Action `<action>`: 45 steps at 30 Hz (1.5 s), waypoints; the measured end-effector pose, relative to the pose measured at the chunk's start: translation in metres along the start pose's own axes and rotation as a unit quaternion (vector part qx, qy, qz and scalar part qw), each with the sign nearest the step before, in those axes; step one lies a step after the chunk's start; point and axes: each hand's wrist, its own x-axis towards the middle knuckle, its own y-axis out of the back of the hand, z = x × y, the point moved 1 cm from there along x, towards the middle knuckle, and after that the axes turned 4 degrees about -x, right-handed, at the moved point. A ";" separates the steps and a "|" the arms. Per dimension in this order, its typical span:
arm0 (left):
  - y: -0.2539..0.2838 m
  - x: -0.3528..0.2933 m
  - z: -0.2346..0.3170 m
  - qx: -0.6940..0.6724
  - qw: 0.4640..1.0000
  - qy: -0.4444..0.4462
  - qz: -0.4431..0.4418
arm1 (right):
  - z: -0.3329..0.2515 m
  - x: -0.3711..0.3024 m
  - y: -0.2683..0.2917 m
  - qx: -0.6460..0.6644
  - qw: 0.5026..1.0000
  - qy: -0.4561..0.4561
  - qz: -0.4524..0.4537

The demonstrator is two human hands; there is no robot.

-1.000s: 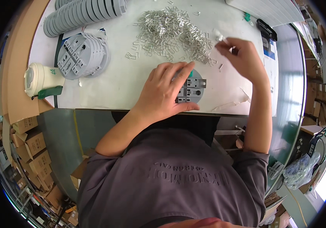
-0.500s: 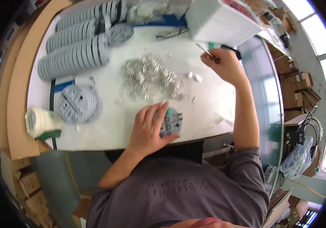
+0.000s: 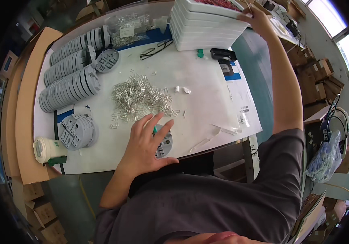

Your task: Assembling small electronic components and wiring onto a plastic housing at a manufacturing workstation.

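Note:
A grey round plastic disc [image 3: 165, 147] with slots and a green spot lies near the table's front edge. Over its left side, my left hand [image 3: 142, 144] has its fingers spread, the thumb stretched along the near edge; part of the disc is hidden under it. My right hand [image 3: 259, 22] reaches far right to the top corner of a stack of white trays [image 3: 207, 30]. Its fingers are closed on a slim metal tool, apparently tweezers [image 3: 247, 5], small in view. Small red parts [image 3: 221, 3] fill the top tray.
A heap of small shiny metal pieces [image 3: 136, 97] covers the middle of the table. Rows of grey discs [image 3: 69, 87] and a smaller disc stack [image 3: 77, 132] stand left, near a cream-coloured container [image 3: 48, 150]. Glasses [image 3: 156, 49] and a black case [image 3: 223, 54] lie at the back.
My right hand has gone up and away, from above the table to the tray stack. My left hand's fingers have spread wider over the disc. The whole view has shifted.

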 end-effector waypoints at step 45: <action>-0.039 0.004 -0.018 -0.805 0.494 0.219 0.244 | -0.208 -0.226 -0.022 0.560 0.794 -0.176 0.156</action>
